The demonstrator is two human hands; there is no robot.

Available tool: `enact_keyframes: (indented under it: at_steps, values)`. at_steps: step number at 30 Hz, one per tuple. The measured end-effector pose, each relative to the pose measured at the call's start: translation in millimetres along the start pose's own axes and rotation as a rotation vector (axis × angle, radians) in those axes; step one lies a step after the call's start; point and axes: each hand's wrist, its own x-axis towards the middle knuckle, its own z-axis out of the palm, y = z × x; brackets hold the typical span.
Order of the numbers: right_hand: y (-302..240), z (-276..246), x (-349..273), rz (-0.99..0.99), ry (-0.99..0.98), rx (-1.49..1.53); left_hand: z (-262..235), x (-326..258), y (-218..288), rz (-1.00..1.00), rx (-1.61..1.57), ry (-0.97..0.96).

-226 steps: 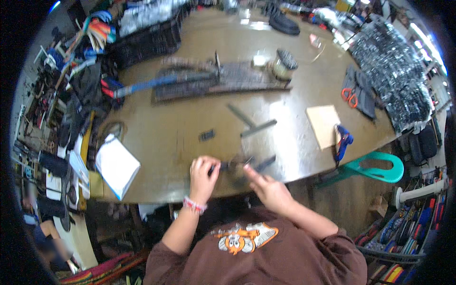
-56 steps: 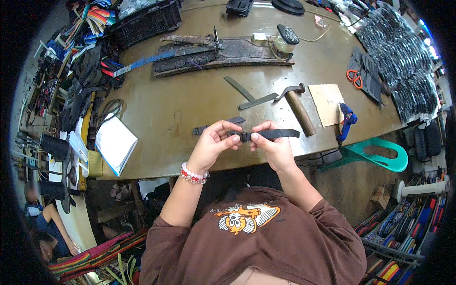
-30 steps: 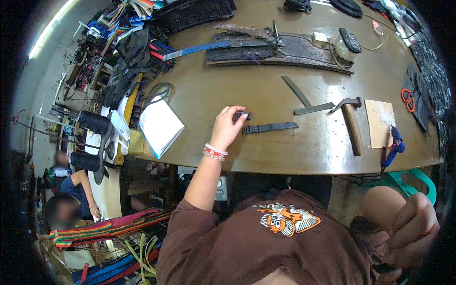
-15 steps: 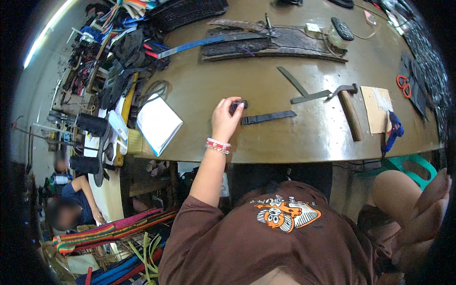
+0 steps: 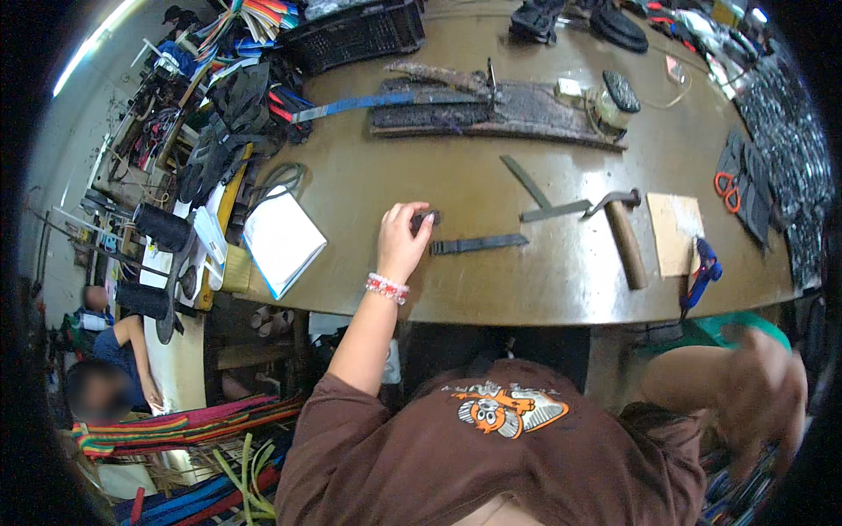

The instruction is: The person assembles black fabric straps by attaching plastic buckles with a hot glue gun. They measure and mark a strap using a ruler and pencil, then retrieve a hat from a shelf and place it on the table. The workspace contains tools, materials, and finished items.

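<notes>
I saw my left hand point(image 5: 403, 241) on the tabletop point(image 5: 368, 188), fingers pinching 1 small dark piece point(image 5: 424, 218), dark strap point(image 5: 479, 244) just beside it, hammer point(image 5: 623, 235) further right, right hand point(image 5: 763, 386) blurred below the edge, grip unclear

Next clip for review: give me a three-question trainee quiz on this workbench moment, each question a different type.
1. True or false: the left hand rests on the hammer.
2. Multiple choice: what lies just right of the left hand's fingertips? A) orange scissors B) a dark strap C) a white pad
3. Fill in: the right hand is off the ____, low at the person's right side.

Key: 1 false, it touches a small dark piece; 2 B; 3 table.
</notes>
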Motion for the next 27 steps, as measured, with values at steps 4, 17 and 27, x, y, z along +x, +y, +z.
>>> enact_keyframes:
  at_steps: [4,17,27]
  values:
    - [85,9,3,0.368,0.45,0.061,-15,28,36,0.266,0.163,0.254]
    - [281,102,-63,0.607,0.471,-0.048,168,398,202,-0.398,-0.982,-0.033]
    - [276,87,-58,0.346,0.532,-0.187,280,524,141,-0.773,-1.139,0.013]
